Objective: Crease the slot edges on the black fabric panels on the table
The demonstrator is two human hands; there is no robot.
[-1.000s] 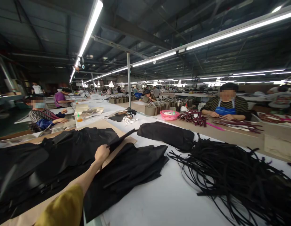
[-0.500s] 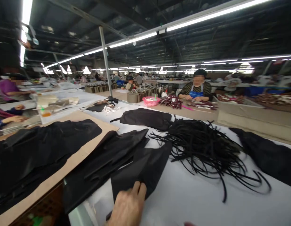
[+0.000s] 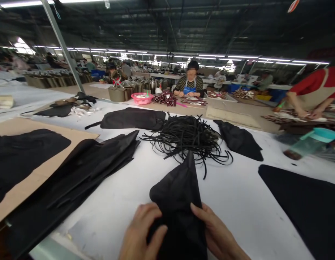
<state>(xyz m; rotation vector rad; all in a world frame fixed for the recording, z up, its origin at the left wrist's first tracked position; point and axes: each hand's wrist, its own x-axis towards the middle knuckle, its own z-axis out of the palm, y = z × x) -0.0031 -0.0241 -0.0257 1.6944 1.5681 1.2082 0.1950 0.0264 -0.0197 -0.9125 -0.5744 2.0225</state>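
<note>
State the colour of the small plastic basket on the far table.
The small plastic basket is pink, shown best in the head view.

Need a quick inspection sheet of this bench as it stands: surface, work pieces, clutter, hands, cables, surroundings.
Surface: white table, brown board at left.
Job's things: black fabric piece, folded, point away from the wearer.
Clutter: stack of black pieces, tangle of black straps, pink basket.
Hands: left hand and right hand grip the piece's near end.
Cables: nothing seen.
Surroundings: seated co-worker opposite, ceiling strip lights.
</note>
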